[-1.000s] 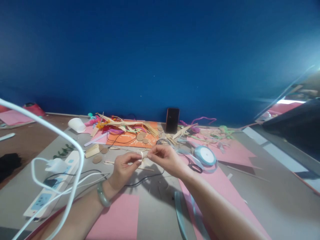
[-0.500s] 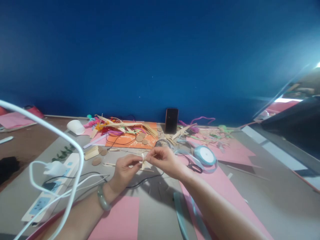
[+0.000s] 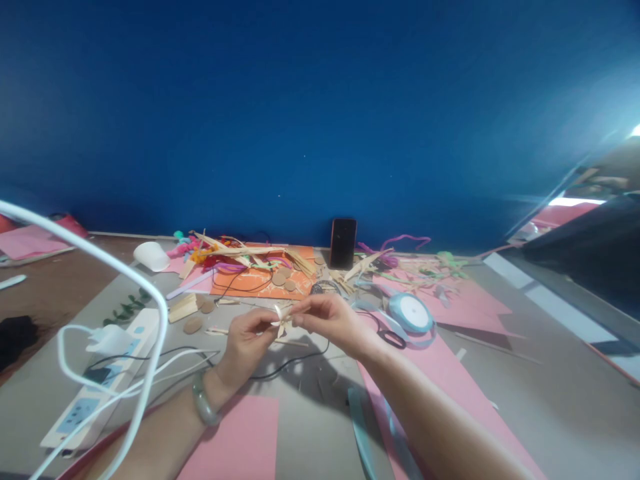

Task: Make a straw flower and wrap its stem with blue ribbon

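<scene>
Over the middle of the table, my left hand point(image 3: 251, 340) pinches one side of a small pale piece of folded straw-like strips point(image 3: 281, 323). My right hand point(image 3: 327, 321) pinches the other side with thumb and forefinger. Thin pale ends stick out between the fingertips; its exact make is too small to tell. Behind my left hand lie wooden discs point(image 3: 193, 325) and a stack of small wood pieces point(image 3: 183, 307). Scissors with black handles point(image 3: 392, 339) rest beside my right wrist, close to a roll of light blue ribbon point(image 3: 411, 312).
A white power strip point(image 3: 75, 413) with looping cables stands at left. Against the blue wall leans a phone point(image 3: 343, 243). An orange sheet point(image 3: 245, 281) carries straw strips and coloured pieces. Pink paper point(image 3: 250, 440) lies in front, with a white cup point(image 3: 151, 256) at back left.
The pale strip piece has shifted slightly left and turned, its ends now spread more. My right hand's fingers have straightened a little, and my left hand has moved slightly left.
</scene>
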`<state>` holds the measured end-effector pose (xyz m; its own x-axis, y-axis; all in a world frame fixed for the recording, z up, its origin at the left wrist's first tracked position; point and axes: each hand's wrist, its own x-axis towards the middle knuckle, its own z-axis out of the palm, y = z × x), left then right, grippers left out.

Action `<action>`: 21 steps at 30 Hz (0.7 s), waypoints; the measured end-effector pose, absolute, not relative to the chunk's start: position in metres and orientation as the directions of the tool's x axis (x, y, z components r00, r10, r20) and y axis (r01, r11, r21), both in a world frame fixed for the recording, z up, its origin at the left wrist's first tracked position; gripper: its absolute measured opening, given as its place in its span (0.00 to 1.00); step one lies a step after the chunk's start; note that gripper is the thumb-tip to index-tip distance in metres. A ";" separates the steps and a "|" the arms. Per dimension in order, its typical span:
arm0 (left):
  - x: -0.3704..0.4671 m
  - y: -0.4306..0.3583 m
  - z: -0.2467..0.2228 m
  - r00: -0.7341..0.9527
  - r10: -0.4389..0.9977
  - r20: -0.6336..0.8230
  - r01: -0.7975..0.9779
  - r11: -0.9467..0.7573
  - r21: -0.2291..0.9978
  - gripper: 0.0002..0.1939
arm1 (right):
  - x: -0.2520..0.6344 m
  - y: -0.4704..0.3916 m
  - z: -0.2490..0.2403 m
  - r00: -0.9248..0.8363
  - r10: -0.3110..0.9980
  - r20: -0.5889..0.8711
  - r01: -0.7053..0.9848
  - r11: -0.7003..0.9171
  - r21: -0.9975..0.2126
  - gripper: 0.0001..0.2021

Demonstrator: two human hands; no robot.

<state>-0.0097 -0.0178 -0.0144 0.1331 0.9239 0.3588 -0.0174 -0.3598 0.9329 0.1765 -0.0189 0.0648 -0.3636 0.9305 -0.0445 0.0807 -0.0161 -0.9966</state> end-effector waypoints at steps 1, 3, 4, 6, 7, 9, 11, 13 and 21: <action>-0.010 -0.018 -0.015 0.127 0.925 0.359 -0.024 -0.359 0.933 0.05 | 0.176 -0.019 0.065 -0.358 0.933 -0.043 0.066 -0.020 -0.998 0.13; -0.011 -0.017 -0.016 0.123 0.923 0.365 -0.023 -0.365 0.931 0.06 | 0.176 -0.019 0.065 -0.345 0.938 -0.030 0.067 -0.008 -0.998 0.13; -0.011 -0.017 -0.016 0.124 0.921 0.369 -0.014 -0.370 0.929 0.05 | 0.176 -0.019 0.065 -0.340 0.940 -0.020 0.081 0.008 -0.997 0.12; -0.011 -0.018 -0.016 0.133 0.914 0.383 0.012 -0.388 0.922 0.05 | 0.176 -0.019 0.064 -0.330 0.944 -0.007 0.134 0.040 -0.990 0.13; -0.012 -0.018 -0.015 0.141 0.909 0.392 0.028 -0.399 0.916 0.05 | 0.176 -0.019 0.064 -0.322 0.947 -0.004 0.163 0.051 -0.985 0.13; -0.012 -0.019 -0.014 0.161 0.897 0.413 0.059 -0.426 0.903 0.04 | 0.176 -0.019 0.063 -0.313 0.950 -0.009 0.209 0.060 -0.976 0.14; -0.011 -0.019 -0.013 0.178 0.887 0.427 0.095 -0.447 0.889 0.04 | 0.176 -0.020 0.063 -0.308 0.951 -0.022 0.237 0.055 -0.970 0.15; -0.011 -0.020 -0.011 0.186 0.881 0.434 0.135 -0.461 0.877 0.03 | 0.175 -0.021 0.063 -0.300 0.954 -0.024 0.251 0.055 -0.966 0.15; -0.010 -0.020 -0.008 0.203 0.862 0.465 0.177 -0.499 0.848 0.04 | 0.172 -0.022 0.063 -0.251 0.968 -0.026 0.280 0.047 -0.959 0.13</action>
<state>-0.0097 -0.0201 -0.0076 0.2032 0.8619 0.4647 0.1768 -0.4991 0.8483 0.1725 -0.0218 0.0634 -0.2508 0.9677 -0.0255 0.2801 0.0473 -0.9588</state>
